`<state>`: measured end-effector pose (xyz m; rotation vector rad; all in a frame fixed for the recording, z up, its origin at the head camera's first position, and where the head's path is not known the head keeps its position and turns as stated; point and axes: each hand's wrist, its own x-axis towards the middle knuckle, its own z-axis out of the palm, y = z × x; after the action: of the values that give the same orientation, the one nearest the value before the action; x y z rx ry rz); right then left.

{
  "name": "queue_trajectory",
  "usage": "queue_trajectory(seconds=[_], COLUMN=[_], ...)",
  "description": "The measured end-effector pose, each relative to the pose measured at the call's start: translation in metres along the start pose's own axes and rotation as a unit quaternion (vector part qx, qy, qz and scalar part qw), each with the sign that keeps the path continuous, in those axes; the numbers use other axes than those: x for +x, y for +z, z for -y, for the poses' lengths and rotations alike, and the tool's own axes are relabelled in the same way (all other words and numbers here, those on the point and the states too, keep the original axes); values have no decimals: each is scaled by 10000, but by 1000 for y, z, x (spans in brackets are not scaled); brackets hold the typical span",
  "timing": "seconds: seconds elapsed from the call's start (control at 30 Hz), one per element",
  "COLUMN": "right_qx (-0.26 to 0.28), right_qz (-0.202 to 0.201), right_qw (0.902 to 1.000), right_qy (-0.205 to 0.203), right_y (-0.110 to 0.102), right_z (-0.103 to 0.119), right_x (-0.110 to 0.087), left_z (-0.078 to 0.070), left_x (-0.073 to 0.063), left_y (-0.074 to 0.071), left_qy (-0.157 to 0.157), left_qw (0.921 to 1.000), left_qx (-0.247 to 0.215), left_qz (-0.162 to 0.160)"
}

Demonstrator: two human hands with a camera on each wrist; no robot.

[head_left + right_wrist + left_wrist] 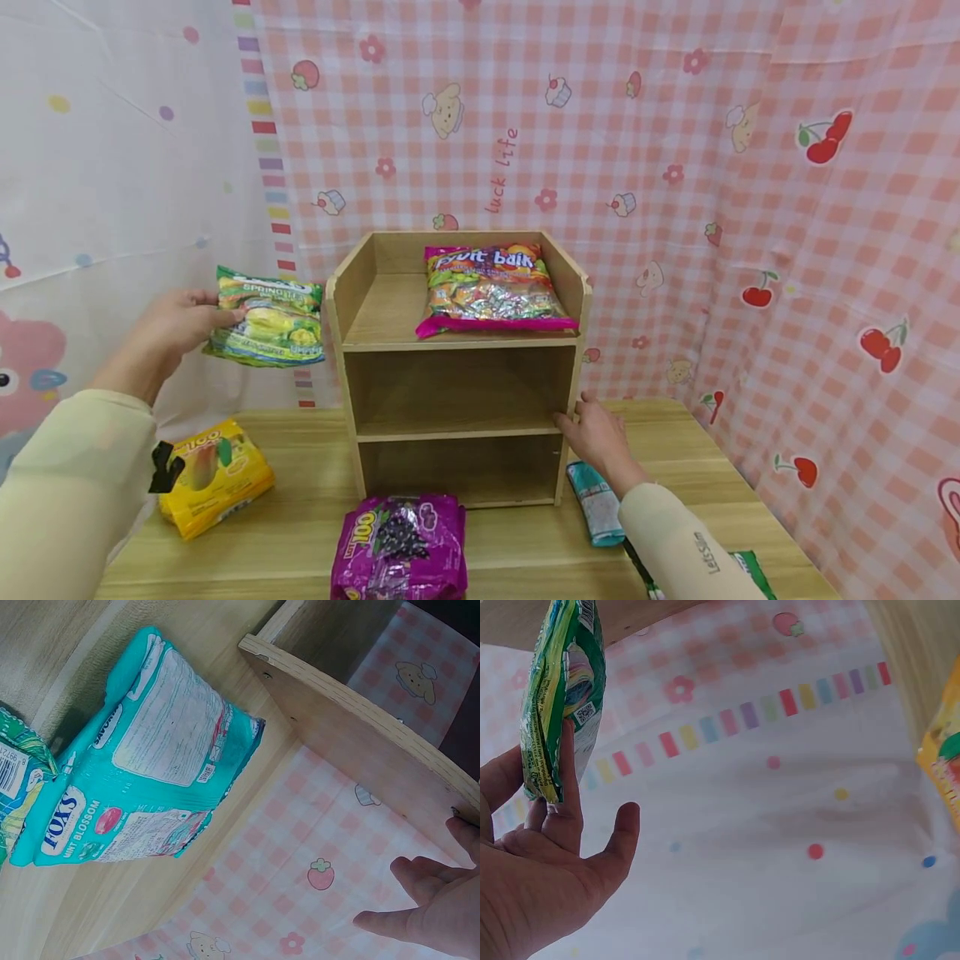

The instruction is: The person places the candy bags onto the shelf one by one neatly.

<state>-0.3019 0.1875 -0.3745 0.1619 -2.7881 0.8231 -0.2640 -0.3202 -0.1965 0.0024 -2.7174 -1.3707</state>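
My left hand [178, 327] pinches a green and yellow candy bag [272, 321] by its edge, holding it in the air just left of the shelf's top tier. In the left wrist view the bag [564, 697] shows edge-on between thumb and fingers. My right hand [596, 429] touches the right side panel of the small wooden shelf [457, 342] with its fingertips, holding nothing. A pink "Fruit" candy bag [495, 287] lies on the top tier. Below it, the middle and bottom tiers show bare boards.
On the table [300, 483] lie a yellow mango candy bag [217, 477] at left and a purple grape candy bag [400, 546] in front of the shelf. To the right are a teal Fox's mint bag [161, 765] and a green bag [19, 780]. Patterned cloth hangs behind.
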Motion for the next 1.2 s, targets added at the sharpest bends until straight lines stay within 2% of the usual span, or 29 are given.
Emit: queue_trajectory(seconds=[0.23, 0.4, 0.47, 0.57, 0.7, 0.83, 1.0, 1.07, 1.2], right_qx=[15, 58, 82, 65, 41, 74, 107, 110, 82], right_qz=[33, 25, 31, 36, 24, 0, -50, -65, -122], right_qw=[10000, 10000, 10000, 10000, 10000, 10000, 9999, 9999, 9998], right_qy=[-3, 17, 30, 20, 3, -23, -72, -65, -107], right_y=[0, 0, 1, 1, 0, 1, 1, 1, 1], right_z=[0, -2, -2, -3, -2, -3, -2, -2, -3], right_x=[0, 1, 1, 2, 1, 1, 1, 1, 0], left_z=[-28, -49, -58, -72, -87, -102, -121, -128, -143], left_x=[3, 7, 6, 6, 8, 11, 17, 20, 25], left_y=[-12, -17, -19, -21, -21, -15, 1, 11, 37], left_qy=[-3, 299, 280, 280, 215, 167, 468, 586, 659], left_qw=[9998, 9965, 9945, 9905, 9855, 9818, 9768, 9776, 9821], left_qx=[25, 95, 42, -207, -678, -907, -1208, -1172, -645], left_qz=[-197, -772, -1007, -1333, -1542, -1660, -1705, -1646, -1645])
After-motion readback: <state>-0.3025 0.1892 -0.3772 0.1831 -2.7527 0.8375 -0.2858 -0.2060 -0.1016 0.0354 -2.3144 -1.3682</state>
